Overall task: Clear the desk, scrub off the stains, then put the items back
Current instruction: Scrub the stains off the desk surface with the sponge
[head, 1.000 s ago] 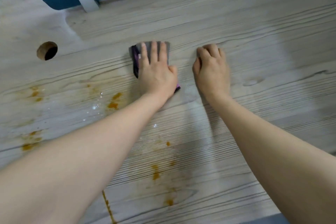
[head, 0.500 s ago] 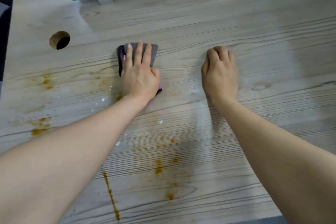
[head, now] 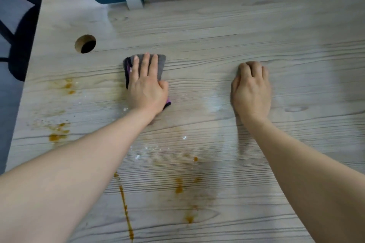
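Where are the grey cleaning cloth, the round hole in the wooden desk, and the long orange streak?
grey cleaning cloth (head: 160,63), head view, bare right part.
round hole (head: 85,44), head view, middle.
long orange streak (head: 124,205), head view, midway.

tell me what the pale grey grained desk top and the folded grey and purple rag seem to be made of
The pale grey desk top looks like wood-grain laminate over board: matte, printed-looking grain lines, and a raw tan edge inside the round cable hole. The folded grey and purple rag under the left hand seems to be soft cloth, possibly microfibre: dull, no sheen.

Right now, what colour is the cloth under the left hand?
Grey, with purple edging, seen in the head view: cloth under left hand.
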Available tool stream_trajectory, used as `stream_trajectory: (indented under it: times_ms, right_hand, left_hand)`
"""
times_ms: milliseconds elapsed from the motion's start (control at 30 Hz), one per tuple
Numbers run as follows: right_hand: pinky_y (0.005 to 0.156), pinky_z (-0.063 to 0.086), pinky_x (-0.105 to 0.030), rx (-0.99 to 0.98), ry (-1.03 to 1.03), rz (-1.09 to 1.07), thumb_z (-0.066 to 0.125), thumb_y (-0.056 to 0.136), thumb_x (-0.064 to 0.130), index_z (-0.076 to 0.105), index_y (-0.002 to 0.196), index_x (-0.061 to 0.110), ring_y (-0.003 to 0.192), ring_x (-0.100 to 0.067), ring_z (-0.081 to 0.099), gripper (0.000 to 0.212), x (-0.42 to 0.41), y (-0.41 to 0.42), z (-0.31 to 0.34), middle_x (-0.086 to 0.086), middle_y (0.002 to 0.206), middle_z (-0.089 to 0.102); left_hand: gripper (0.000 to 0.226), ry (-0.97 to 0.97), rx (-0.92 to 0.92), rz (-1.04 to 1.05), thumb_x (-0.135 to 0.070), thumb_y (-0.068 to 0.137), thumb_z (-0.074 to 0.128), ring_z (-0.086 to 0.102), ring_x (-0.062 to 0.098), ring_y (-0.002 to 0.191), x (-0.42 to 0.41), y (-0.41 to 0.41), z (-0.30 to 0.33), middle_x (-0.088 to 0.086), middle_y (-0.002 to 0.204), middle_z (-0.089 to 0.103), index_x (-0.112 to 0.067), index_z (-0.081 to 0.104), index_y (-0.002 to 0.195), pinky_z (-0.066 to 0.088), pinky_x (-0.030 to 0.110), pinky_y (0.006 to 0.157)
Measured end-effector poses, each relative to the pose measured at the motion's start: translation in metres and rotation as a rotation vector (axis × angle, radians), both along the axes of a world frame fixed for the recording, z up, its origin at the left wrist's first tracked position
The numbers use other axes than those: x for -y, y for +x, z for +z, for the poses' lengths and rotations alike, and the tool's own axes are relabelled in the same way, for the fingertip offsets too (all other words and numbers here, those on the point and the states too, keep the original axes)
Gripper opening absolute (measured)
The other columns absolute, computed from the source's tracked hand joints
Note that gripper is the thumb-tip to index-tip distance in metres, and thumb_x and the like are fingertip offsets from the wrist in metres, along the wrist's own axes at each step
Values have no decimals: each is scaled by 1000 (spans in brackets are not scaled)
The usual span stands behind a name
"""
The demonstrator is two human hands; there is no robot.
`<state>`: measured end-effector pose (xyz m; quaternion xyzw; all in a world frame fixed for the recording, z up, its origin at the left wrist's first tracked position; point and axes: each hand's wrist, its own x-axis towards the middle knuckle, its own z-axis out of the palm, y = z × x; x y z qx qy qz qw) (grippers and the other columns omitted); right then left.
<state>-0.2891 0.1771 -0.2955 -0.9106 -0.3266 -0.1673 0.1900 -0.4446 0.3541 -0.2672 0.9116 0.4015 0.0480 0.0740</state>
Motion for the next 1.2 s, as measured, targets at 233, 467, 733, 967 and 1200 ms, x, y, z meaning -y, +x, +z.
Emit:
stream_trajectory:
  times_ms: [233,467,733,967,1200]
  right_hand:
    - [72,42,-42,-10,11,10,48,89,10,60,96,1,90,-36,51,17,1,0,1,-18,102,58]
    - [71,43,-41,-15,10,10,45,89,14,60,95,1,90,-36,52,20,0,-1,4,-18,101,58]
    - [70,43,-42,-8,2,-4,43,88,15,61,94,2,90,-36,53,23,0,0,5,-18,99,59]
    - [68,43,-40,-34,18,-6,44,88,15,61,95,2,91,-36,53,22,-1,-1,6,-17,100,58]
    - [70,43,-40,-53,30,-19,49,85,10,62,94,2,91,-34,53,17,-3,2,3,-17,98,58]
  left_hand:
    - [67,-19,-15,-54,-33,88,31,4,30,145,29,25,-1,9,157,14,-11,18,150,0,36,118]
    - [63,-25,-45,162,-28,94,35,2,28,145,-28,-4,-1,7,158,10,-11,13,150,2,37,118]
    - [72,-37,-28,-329,-37,82,14,7,28,146,65,39,-4,7,157,16,-12,18,150,6,38,118]
    - [61,-33,-43,-112,-24,95,35,3,26,146,-9,2,1,7,158,12,-11,15,150,1,33,119]
    - [63,6,-29,135,-24,93,36,2,28,146,43,33,-2,8,158,12,-11,14,150,1,37,116]
